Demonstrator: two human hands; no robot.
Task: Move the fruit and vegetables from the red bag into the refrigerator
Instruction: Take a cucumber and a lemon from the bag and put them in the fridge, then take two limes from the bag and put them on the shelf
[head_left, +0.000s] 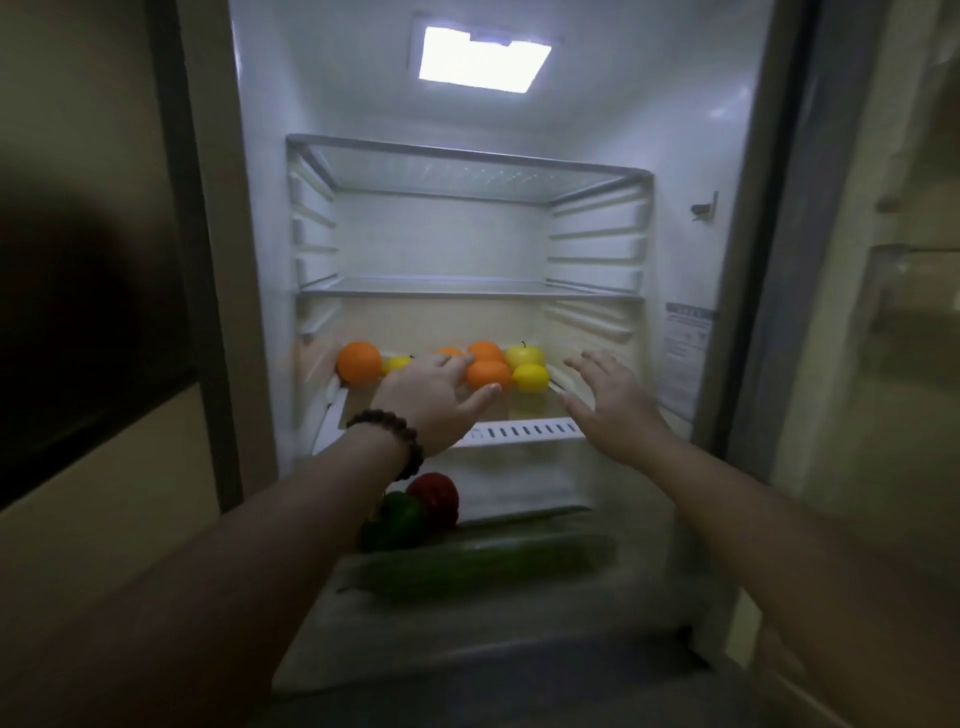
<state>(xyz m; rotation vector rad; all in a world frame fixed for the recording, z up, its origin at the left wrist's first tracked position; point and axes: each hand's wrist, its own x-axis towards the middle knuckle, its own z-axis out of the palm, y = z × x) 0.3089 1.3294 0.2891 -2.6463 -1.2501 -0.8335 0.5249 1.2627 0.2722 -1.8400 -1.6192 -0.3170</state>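
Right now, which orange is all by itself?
The big orange at the far left of the shelf. It sits apart against the wall, while the other oranges bunch together in the middle beside the lemon.

the sticker (684, 358) on the fridge's right wall is too blurred to read.

Dim beige walls (93, 130) (dark panel (78, 338) at left)

Both bare forearms extend forward and upward, converging slightly. The left hand (431, 397) is held palm-down with fingers spread and thumb angled out to the right, a dark beaded bracelet (390, 435) circling its wrist. The right hand (605, 402) is likewise open, palm down, fingers splayed, thumb pointing left. Neither hand grips anything.
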